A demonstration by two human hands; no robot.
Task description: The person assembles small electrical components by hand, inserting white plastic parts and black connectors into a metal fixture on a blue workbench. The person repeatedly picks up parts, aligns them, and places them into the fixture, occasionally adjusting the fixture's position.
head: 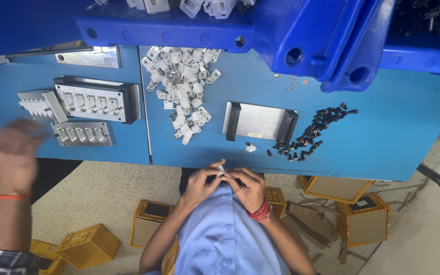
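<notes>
Surface point(398, 132) in blue, filling the upper half of the view, with blue plastic crates point(281, 30) overhanging its far edge. Toward the left end, a set of machined metal blocks point(95, 99) with rows of pockets, none visibly loaded; just off the near edge there, a co-worker's hand point(14, 153), blurred, in a checked sleeve. Near the middle, a flat metal plate point(260, 121) with black end pieces, bare on top.

Between blocks and plate, a large heap of small white parts point(182, 97), running from the far edge toward the middle. Right of the plate, a loose scatter of small black parts point(314, 133), trailing down to the near edge. Just beside the near edge, below the plate, one lone white part point(250, 148), lying apart from the heap; finished or not, cannot tell.

Off the near edge, above the floor, left hand point(199, 184) and right hand point(248, 187) brought together, each grip pressed closed on one small white piece point(221, 170) pinched between the fingertips.

Judging by this: one piece in work, at most one set aside, the bulk of both supplies waiting.
</notes>
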